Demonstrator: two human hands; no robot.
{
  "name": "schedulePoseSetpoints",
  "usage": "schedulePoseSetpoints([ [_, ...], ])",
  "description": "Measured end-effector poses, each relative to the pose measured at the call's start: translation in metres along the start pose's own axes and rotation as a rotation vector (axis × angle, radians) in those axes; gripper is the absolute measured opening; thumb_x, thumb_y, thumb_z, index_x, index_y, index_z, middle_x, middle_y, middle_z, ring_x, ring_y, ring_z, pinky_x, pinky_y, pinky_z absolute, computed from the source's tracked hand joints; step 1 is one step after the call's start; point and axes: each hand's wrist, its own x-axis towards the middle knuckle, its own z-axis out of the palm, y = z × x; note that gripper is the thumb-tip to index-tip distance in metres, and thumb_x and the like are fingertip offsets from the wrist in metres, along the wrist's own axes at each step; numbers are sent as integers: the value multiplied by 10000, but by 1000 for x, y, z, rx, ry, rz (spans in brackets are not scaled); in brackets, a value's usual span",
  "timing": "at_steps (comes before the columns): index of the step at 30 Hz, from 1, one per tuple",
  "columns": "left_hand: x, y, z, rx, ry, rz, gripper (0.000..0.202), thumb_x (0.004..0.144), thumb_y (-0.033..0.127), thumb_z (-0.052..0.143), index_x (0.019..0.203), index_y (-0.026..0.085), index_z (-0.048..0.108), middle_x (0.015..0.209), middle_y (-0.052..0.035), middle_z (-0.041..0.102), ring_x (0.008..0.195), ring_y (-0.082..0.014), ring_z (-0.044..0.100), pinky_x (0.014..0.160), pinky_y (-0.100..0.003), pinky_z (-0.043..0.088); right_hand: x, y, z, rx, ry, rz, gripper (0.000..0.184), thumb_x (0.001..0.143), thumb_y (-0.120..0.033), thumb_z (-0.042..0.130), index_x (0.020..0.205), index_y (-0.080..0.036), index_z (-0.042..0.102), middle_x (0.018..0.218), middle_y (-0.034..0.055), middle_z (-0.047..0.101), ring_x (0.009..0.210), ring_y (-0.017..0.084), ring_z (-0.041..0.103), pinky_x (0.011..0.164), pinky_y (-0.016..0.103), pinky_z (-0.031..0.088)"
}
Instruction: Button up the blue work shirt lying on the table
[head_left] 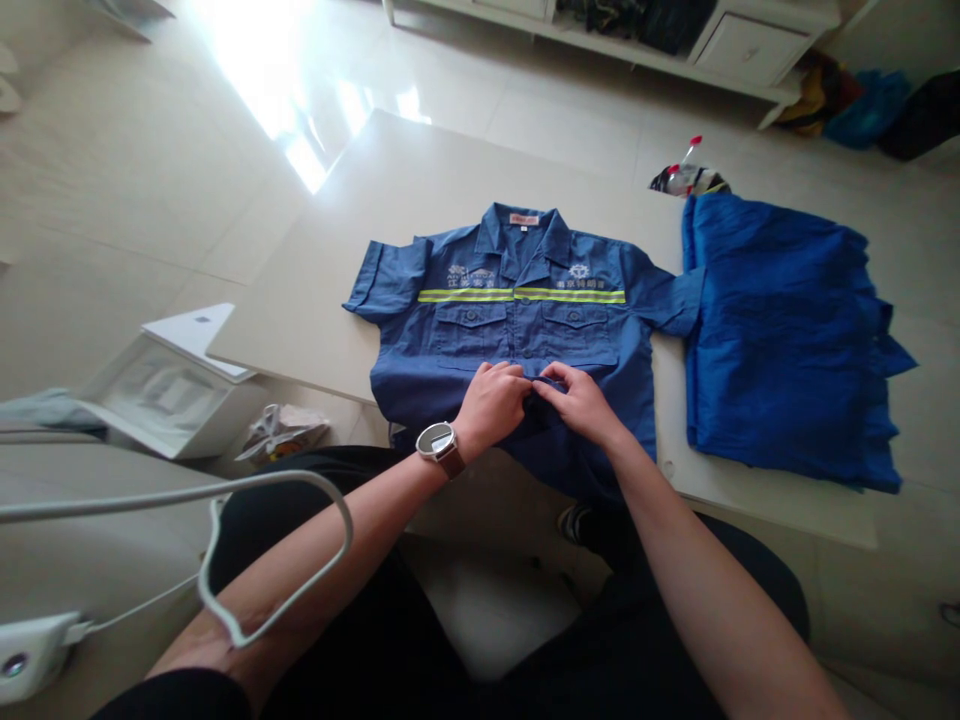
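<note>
A dark blue short-sleeved work shirt (517, 320) with a yellow reflective stripe lies face up on a low beige table (390, 200), collar away from me. My left hand (491, 405), with a watch on its wrist, and my right hand (577, 400) meet at the shirt's front placket below the chest pockets. Both hands are closed, fingers pinching the fabric at the placket. The shirt's lower hem hangs over the table's near edge.
A pile of brighter blue cloth (787, 340) lies on the table to the right. Behind it is a small plastic item with a red tip (686, 175). A white open box (169, 385) stands on the floor at left. A white cable (277, 540) loops over my left arm.
</note>
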Motion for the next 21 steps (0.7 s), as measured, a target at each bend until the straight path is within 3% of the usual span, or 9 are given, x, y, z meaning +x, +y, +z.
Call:
schedulePoseSetpoints([
  [6, 0, 0, 0, 5, 4, 42, 277, 912, 111, 514, 760, 211, 723, 862, -68, 663, 908, -218, 591, 814, -373, 395, 2, 2, 4, 18, 56, 57, 271, 855, -448, 585, 736, -208, 618, 715, -3, 622, 713, 172, 557, 714, 290, 418],
  [16, 1, -1, 1, 8, -24, 78, 299, 919, 127, 502, 749, 213, 733, 838, -67, 663, 889, -213, 585, 839, -375, 386, -6, -13, 12, -245, 195, 77, 260, 881, -370, 554, 658, -237, 540, 641, 14, 609, 633, 174, 526, 629, 294, 342],
  [21, -1, 4, -5, 16, 41, 80, 346, 946, 149, 467, 774, 232, 755, 831, -61, 682, 890, -206, 595, 843, -384, 372, -2, -2, 1, -347, 314, 154, 211, 851, -296, 543, 648, -247, 513, 642, 39, 613, 630, 191, 527, 633, 309, 332],
])
